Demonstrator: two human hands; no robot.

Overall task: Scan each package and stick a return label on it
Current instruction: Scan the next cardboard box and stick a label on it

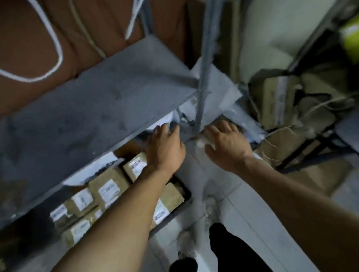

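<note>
Both bare arms reach forward and down to the corner of a grey metal shelf (79,115), where a thin grey upright post (205,66) meets the shelf edge. The left hand (164,147) lies with its back to the camera, fingers reaching under the shelf edge towards a pale grey plastic mailer package (220,91); the picture is blurred there and I cannot tell whether those fingers are curled on it or merely touching. The right hand (226,143) is on the other side of the post, fingers spread and fairly straight, laid on the lower part of the same mailer, with the fingertips hidden in blur.

The mailer sits at the shelf corner, behind the post, lying flat or nearly so. Its long axis runs diagonally from upper left, by the shelf, to lower right, its lower right end pointing towards a heap of brown cardboard parcels (281,100) tied with string on the floor.

Below the shelf, left of the left forearm, a dark tray (186,192) holds small brown cardboard boxes with white labels (109,191), packed close together. White loops of cord (22,63) hang over brown cardboard above the shelf. A yellow-green object (358,35) sits on a rack at the far right.
</note>
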